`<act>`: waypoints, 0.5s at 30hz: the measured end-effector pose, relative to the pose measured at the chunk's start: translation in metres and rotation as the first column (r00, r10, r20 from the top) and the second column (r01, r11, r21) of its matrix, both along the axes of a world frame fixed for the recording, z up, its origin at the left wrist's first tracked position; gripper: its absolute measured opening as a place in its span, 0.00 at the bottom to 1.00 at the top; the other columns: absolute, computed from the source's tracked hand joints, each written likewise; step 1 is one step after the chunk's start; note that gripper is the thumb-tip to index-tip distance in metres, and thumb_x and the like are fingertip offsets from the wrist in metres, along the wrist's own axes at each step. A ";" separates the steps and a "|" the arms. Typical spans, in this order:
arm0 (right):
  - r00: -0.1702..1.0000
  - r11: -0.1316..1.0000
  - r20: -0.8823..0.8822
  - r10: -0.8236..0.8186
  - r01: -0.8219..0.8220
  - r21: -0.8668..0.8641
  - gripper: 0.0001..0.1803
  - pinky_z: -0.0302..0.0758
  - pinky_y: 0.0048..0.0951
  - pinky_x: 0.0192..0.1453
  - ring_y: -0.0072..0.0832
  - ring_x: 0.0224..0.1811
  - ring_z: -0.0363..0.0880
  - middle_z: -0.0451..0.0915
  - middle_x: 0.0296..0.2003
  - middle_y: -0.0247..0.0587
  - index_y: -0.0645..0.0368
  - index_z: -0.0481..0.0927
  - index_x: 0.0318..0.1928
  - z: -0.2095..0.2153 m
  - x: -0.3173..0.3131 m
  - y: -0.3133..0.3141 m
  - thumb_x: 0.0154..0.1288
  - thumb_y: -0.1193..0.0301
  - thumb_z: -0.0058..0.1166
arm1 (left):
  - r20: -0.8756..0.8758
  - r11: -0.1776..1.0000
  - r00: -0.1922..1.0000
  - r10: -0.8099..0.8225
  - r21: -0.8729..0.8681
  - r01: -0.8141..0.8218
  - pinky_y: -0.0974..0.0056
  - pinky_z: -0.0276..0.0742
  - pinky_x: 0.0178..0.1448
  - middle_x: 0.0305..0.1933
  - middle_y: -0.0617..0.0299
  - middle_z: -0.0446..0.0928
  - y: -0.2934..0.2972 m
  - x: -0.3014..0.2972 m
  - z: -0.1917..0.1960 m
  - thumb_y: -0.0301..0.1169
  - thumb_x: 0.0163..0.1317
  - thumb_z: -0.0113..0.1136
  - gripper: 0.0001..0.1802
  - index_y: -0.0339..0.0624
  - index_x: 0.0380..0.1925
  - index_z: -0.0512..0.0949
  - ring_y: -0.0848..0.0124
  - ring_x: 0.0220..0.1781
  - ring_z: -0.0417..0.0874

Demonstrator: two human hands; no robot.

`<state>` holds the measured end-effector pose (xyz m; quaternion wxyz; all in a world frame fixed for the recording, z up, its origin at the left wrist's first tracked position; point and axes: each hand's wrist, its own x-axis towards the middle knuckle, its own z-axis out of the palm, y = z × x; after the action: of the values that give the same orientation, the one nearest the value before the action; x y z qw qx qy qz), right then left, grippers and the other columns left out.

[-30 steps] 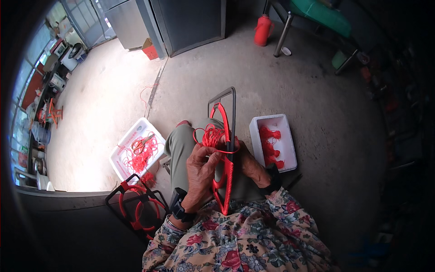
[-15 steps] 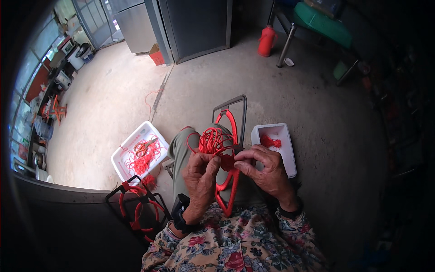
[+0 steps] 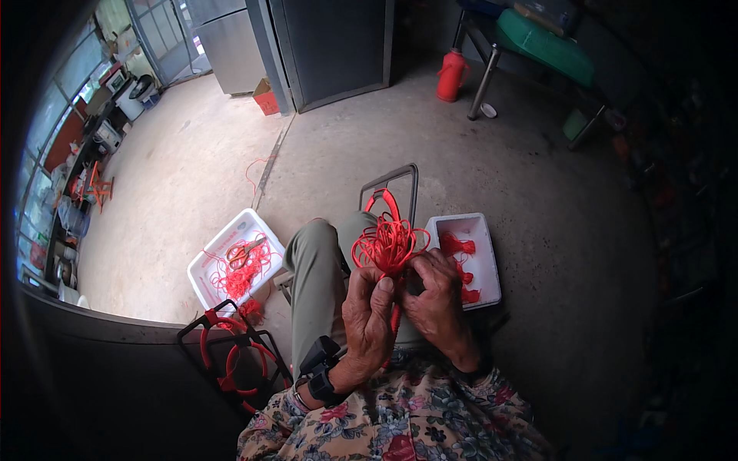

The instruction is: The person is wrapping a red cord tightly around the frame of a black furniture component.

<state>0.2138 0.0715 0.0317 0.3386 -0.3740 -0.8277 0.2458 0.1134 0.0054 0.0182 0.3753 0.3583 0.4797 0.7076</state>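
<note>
A looped bundle of red cord (image 3: 388,242) stands up between my hands above my lap. My left hand (image 3: 369,316) is closed, thumb and fingers pinching the base of the bundle. Close beside it, my right hand (image 3: 437,303) has its fingers bent in at the cord's right side, gripping it there; the exact strand is hidden. Behind the bundle rises a dark metal frame (image 3: 415,192) with a red cord-wrapped curved part (image 3: 390,201). My hands and the bundle cover most of this frame's lower portion.
At left a white tray (image 3: 201,280) holds tangled red cord and scissors (image 3: 244,252). A second red-wrapped frame (image 3: 231,361) leans below it. A white foam box (image 3: 486,269) with red cord bunches stands at right. Farther off are a red thermos (image 3: 452,75) and a table (image 3: 480,84).
The cord bundle has shifted right and now fans upright. Both hands have come closer together, the right one moving left and down. More red cord shows in the foam box.
</note>
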 end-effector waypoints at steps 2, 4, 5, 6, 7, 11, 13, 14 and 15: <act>0.999 1.000 -0.039 0.022 -0.022 0.022 0.15 0.67 0.38 0.43 0.40 0.39 0.75 0.78 0.34 0.43 0.62 0.77 0.40 -0.008 0.002 0.002 0.53 0.69 0.62 | 0.002 1.000 1.000 -0.007 -0.009 0.007 0.76 0.62 0.38 0.33 0.68 0.67 -0.001 0.003 0.000 0.29 0.70 0.47 0.05 0.38 0.39 0.69 0.82 0.34 0.63; 0.986 0.994 -0.159 0.051 -0.066 -0.088 0.12 0.69 0.36 0.43 0.37 0.38 0.76 0.78 0.34 0.42 0.61 0.78 0.41 -0.011 0.007 0.004 0.57 0.70 0.60 | -0.013 0.999 1.000 -0.026 -0.019 0.026 0.76 0.63 0.39 0.35 0.67 0.68 -0.004 0.001 -0.003 0.29 0.70 0.48 0.06 0.37 0.37 0.70 0.81 0.35 0.65; 0.970 0.972 -0.240 0.041 -0.095 -0.214 0.11 0.70 0.35 0.43 0.34 0.38 0.76 0.78 0.34 0.41 0.61 0.78 0.42 -0.009 0.010 0.007 0.60 0.70 0.59 | -0.028 0.999 0.999 -0.043 -0.025 0.042 0.75 0.65 0.41 0.36 0.65 0.69 -0.005 -0.001 -0.004 0.29 0.69 0.49 0.06 0.37 0.36 0.70 0.80 0.36 0.66; 0.911 0.864 -0.412 -0.017 -0.194 -0.464 0.11 0.72 0.33 0.46 0.27 0.41 0.77 0.79 0.38 0.37 0.62 0.77 0.46 0.006 0.016 0.005 0.65 0.70 0.55 | 0.022 1.000 0.999 -0.023 0.008 0.023 0.72 0.68 0.47 0.45 0.59 0.73 -0.003 -0.002 0.007 0.29 0.68 0.51 0.07 0.34 0.35 0.72 0.77 0.42 0.73; 0.775 0.755 -0.628 -0.061 -0.376 -0.537 0.14 0.71 0.30 0.54 0.23 0.47 0.76 0.78 0.43 0.35 0.63 0.75 0.50 0.003 0.024 0.009 0.68 0.69 0.50 | -0.094 0.997 0.994 0.047 0.060 -0.041 0.68 0.67 0.55 0.56 0.53 0.72 0.001 -0.008 0.004 0.30 0.66 0.53 0.09 0.32 0.36 0.73 0.72 0.50 0.76; 0.524 0.575 -0.808 -0.270 -0.585 -0.572 0.19 0.68 0.27 0.60 0.23 0.53 0.73 0.76 0.50 0.37 0.63 0.69 0.58 0.001 0.046 0.015 0.71 0.67 0.45 | 0.221 0.987 0.962 -0.158 0.016 0.159 0.64 0.66 0.60 0.50 0.52 0.77 -0.001 -0.013 0.019 0.28 0.62 0.58 0.07 0.33 0.34 0.77 0.69 0.51 0.77; 0.710 0.713 -0.684 -0.167 -0.392 -0.581 0.20 0.70 0.27 0.58 0.24 0.52 0.75 0.76 0.50 0.37 0.64 0.68 0.59 -0.004 0.049 0.016 0.71 0.68 0.45 | 0.549 0.976 0.819 -0.163 -0.031 0.215 0.64 0.69 0.57 0.36 0.57 0.81 0.005 -0.021 0.009 0.25 0.58 0.61 0.06 0.34 0.33 0.79 0.70 0.45 0.79; 0.697 0.678 -0.681 -0.226 -0.390 -0.623 0.20 0.73 0.26 0.55 0.24 0.48 0.76 0.77 0.48 0.37 0.65 0.69 0.57 0.001 0.052 0.011 0.70 0.67 0.46 | 0.516 0.977 0.841 -0.159 -0.042 0.211 0.65 0.70 0.56 0.36 0.58 0.81 0.008 -0.025 0.003 0.26 0.59 0.61 0.06 0.34 0.33 0.79 0.71 0.44 0.78; 0.701 0.676 -0.676 -0.227 -0.387 -0.627 0.20 0.73 0.26 0.55 0.24 0.48 0.76 0.77 0.48 0.37 0.65 0.69 0.57 0.000 0.058 0.011 0.70 0.67 0.46 | 0.481 0.978 0.863 -0.153 -0.054 0.203 0.66 0.70 0.55 0.36 0.59 0.81 0.010 -0.028 -0.001 0.27 0.59 0.61 0.06 0.34 0.33 0.79 0.71 0.43 0.78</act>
<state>0.2722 0.0829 0.0312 0.4377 -0.3119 -0.4776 0.6950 0.0859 0.0150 0.0174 0.5628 0.1972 0.3740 0.7103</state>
